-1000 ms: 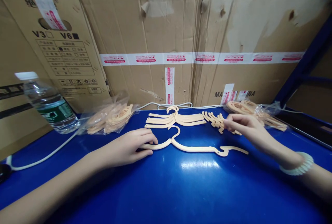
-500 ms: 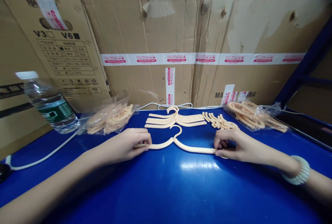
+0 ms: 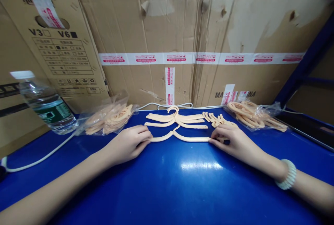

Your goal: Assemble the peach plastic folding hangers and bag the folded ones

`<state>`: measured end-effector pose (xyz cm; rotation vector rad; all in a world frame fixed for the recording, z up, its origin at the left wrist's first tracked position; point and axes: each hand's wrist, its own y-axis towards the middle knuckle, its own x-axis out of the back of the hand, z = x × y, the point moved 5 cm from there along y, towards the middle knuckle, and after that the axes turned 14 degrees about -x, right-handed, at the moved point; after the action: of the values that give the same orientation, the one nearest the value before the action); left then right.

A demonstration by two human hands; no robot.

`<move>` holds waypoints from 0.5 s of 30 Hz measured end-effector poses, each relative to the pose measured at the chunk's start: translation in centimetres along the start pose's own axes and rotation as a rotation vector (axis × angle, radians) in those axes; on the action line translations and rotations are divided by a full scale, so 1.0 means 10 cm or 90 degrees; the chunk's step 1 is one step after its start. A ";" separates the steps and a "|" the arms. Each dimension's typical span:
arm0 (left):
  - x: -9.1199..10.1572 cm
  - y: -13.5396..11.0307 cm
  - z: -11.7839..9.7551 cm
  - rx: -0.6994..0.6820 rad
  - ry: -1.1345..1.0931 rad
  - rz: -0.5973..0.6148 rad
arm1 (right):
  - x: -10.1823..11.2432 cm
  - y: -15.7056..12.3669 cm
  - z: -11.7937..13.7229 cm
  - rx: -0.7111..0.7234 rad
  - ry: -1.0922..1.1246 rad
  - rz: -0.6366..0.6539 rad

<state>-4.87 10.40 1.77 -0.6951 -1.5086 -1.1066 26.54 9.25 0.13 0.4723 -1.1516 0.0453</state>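
Observation:
A cream plastic hanger (image 3: 182, 137) lies flat on the blue table (image 3: 182, 183). My left hand (image 3: 129, 143) pinches its left end and my right hand (image 3: 231, 141) pinches its right end. Just behind it sits a small stack of the same hangers (image 3: 177, 119). A heap of small cream clip pieces (image 3: 216, 119) lies right behind my right hand. My right wrist wears a pale bead bracelet (image 3: 285, 179).
Clear bags of cream hangers lie at back left (image 3: 106, 120) and back right (image 3: 257, 117). A water bottle (image 3: 44, 105) stands at far left. A white cable (image 3: 39, 160) runs along the table. Taped cardboard boxes (image 3: 169, 44) wall the back.
My right hand left the clip pieces and came to the hanger's right end. Both hands have since slid the hanger back toward the stack.

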 end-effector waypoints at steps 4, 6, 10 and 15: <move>0.00 0.01 0.01 -0.008 0.022 -0.033 | 0.06 0.01 0.00 -0.028 0.064 -0.011; 0.01 0.00 0.02 -0.010 0.023 -0.050 | 0.17 0.04 -0.04 -0.081 0.129 -0.022; 0.02 -0.03 0.08 0.005 -0.004 -0.071 | 0.40 0.09 -0.27 -0.187 0.218 -0.050; 0.01 -0.07 0.18 0.035 -0.041 -0.086 | 0.49 0.14 -0.48 -0.197 0.163 0.011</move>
<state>-6.24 11.70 1.73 -0.6032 -1.6540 -1.1488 32.38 11.35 3.39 0.1755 -0.8918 -0.0554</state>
